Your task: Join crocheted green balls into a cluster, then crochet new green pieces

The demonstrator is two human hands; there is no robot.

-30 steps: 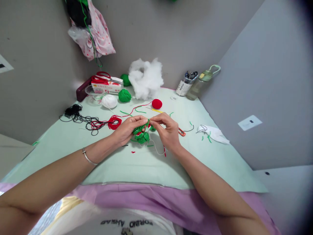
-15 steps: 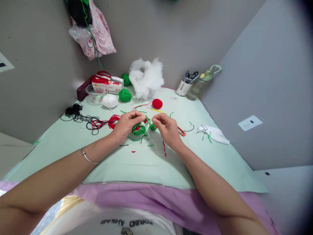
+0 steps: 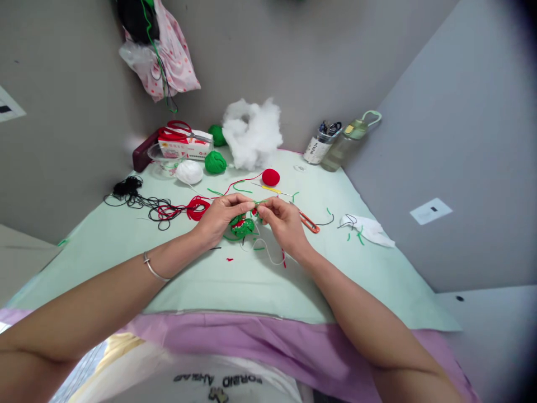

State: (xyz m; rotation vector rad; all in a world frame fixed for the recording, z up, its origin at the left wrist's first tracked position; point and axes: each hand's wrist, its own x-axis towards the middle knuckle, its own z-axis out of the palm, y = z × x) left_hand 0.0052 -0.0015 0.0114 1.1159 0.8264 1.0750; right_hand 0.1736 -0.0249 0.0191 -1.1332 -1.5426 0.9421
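Over the middle of the table, my left hand [image 3: 224, 215] pinches green yarn at the top of a small red and green crocheted piece [image 3: 242, 226]. Fingers of my right hand [image 3: 282, 219] are pinched on the same green yarn, close to the left fingertips. The crocheted piece hangs just below both hands, with white stitches along its red part. Its far side is partly hidden by my fingers. A loose white strand [image 3: 268, 251] curls on the cloth beneath my right hand.
Behind my hands lie a red yarn ball [image 3: 271, 177], a yellow crochet hook [image 3: 272, 190], green balls [image 3: 215, 162] and white stuffing [image 3: 251, 134]. An orange cutter [image 3: 309, 221] is right of my right hand. Tangled black yarn [image 3: 128, 187] lies left; a bottle [image 3: 350, 140] stands back right.
My right hand has moved left and its fingertips now meet my left fingertips at the green yarn. The crocheted piece has shifted slightly right and down.
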